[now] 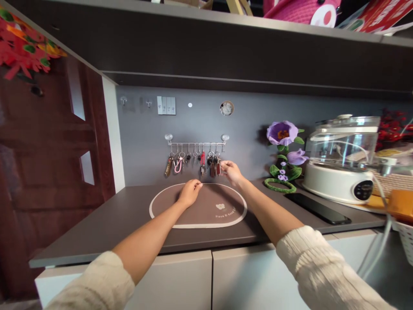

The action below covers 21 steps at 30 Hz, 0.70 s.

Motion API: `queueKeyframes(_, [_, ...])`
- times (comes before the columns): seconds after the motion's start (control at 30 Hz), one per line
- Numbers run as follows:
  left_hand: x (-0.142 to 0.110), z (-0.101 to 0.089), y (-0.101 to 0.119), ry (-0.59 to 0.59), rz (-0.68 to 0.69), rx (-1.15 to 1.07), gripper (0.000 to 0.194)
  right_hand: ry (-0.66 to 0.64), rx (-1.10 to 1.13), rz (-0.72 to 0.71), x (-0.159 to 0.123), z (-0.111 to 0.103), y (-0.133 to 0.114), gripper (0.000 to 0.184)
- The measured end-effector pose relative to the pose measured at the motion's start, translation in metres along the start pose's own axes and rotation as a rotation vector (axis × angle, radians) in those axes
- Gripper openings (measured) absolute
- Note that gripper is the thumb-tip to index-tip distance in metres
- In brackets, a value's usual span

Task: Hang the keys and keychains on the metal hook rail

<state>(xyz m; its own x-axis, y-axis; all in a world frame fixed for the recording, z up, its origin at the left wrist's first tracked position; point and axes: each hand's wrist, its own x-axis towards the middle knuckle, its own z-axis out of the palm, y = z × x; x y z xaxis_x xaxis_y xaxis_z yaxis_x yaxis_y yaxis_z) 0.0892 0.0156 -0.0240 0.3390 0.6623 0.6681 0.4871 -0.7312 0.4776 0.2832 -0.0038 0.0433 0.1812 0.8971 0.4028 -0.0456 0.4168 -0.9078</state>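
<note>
A clear hook rack [197, 144] is fixed to the grey wall, with several bunches of keys and key fobs hanging from it. My right hand [231, 172] is closed at the rack's right end, its fingertips pinching a bunch of keys [218, 168] with a dark red fob. To the left hang a pink loop keychain [178, 165], a brown tag [167, 167] and a red keychain [202, 158]. My left hand [190, 193] is held over the brown oval mat [206, 211], thumb and fingers pressed together. Whatever it may hold is hidden.
On the counter [106, 224] to the right are a purple knitted flower [282, 132], a black phone [318, 208] and a white appliance with a clear top [338, 172]. A dark shelf [226, 51] overhangs everything. A reddish-brown door [41, 172] stands at the left.
</note>
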Motion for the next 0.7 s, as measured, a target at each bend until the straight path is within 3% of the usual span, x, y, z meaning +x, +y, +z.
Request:
queueKeyframes(0.17, [0.0,0.001,-0.002,-0.021,-0.005,0.008,0.023,0.091,-0.044,0.061,0.023,-0.012,-0.021,0.008])
queueKeyframes(0.33, [0.0,0.0,0.001,-0.048,-0.027,0.009,0.024,0.161,-0.077,0.091,0.039,-0.015,-0.035,0.013])
queueKeyframes(0.7, [-0.001,-0.001,0.005,-0.043,-0.06,-0.021,0.022,0.234,-0.146,0.152,0.063,-0.012,-0.037,0.019])
